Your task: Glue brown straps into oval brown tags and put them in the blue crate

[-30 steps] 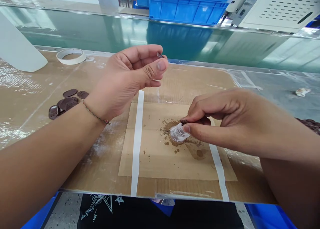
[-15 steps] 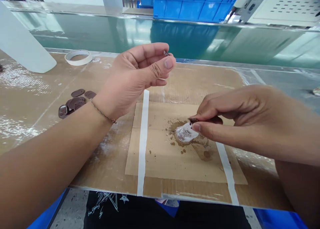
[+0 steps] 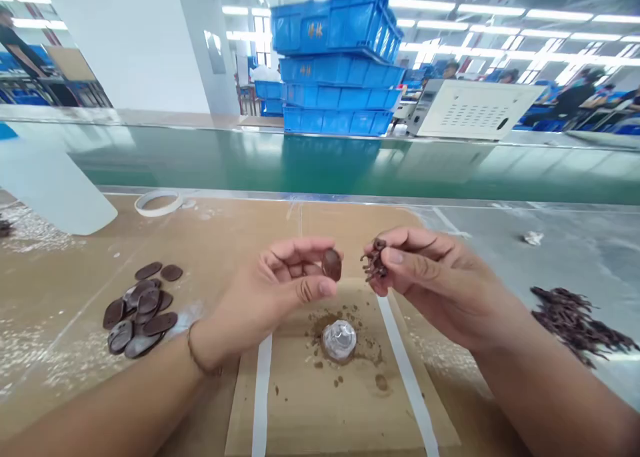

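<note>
Between the thumb and fingers of my left hand (image 3: pixel 285 290) is a brown oval disc (image 3: pixel 331 264), held upright. My right hand (image 3: pixel 440 277) pinches a small dark brown branching piece (image 3: pixel 375 260), facing the disc with a gap between them. Below both hands a clear round item (image 3: pixel 339 340) rests on a cardboard sheet (image 3: pixel 350 410), with brown wet spots around it. Several brown oval discs (image 3: pixel 149 301) lie in a pile left of my left wrist. A heap of dark branching pieces (image 3: pixel 575 320) lies beyond my right forearm.
A tape roll (image 3: pixel 159 204) and a pale translucent container (image 3: pixel 55 177) stand at the back left. Behind the table runs a green belt (image 3: pixel 230 164). Blue crates (image 3: pixel 340 70) and a white metal box (image 3: pixel 475 107) are beyond it, with people in the distance.
The camera view has tilted up. My right hand has risen away from the clear item with the branching piece, and my left hand now shows the disc's face. The two hands are closer together.
</note>
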A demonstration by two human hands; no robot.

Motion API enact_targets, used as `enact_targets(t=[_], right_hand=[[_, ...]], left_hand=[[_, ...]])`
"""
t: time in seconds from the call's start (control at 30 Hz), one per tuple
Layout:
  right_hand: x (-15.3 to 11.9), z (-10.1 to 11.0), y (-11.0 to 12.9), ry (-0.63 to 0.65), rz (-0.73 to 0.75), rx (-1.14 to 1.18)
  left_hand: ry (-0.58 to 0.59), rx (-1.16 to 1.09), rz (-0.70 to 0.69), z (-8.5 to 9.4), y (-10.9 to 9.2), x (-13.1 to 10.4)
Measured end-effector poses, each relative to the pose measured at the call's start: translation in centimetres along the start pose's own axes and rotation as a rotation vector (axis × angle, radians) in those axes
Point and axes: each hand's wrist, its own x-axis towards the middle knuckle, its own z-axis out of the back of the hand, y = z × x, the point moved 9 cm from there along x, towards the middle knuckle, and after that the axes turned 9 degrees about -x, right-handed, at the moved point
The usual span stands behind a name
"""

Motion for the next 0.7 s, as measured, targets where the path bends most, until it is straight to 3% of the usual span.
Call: enact_targets(t=[0.17, 0.4, 0.7], right_hand=[[-0.3, -0.8, 0.2, 0.049, 0.057, -0.002], [-0.3, -0.9, 0.3, 0.046, 0.115, -0.036], [-0.8, -2.0, 2.1, 0.021, 0.235, -0.114]], left_hand=[[0.035, -0.07, 0.04, -1.1, 0.6, -0.4], [-0.027, -0.012, 0.043, -0.7, 0.7, -0.5], [-0.062, -0.036, 0.052, -0.5, 0.9, -0.5]])
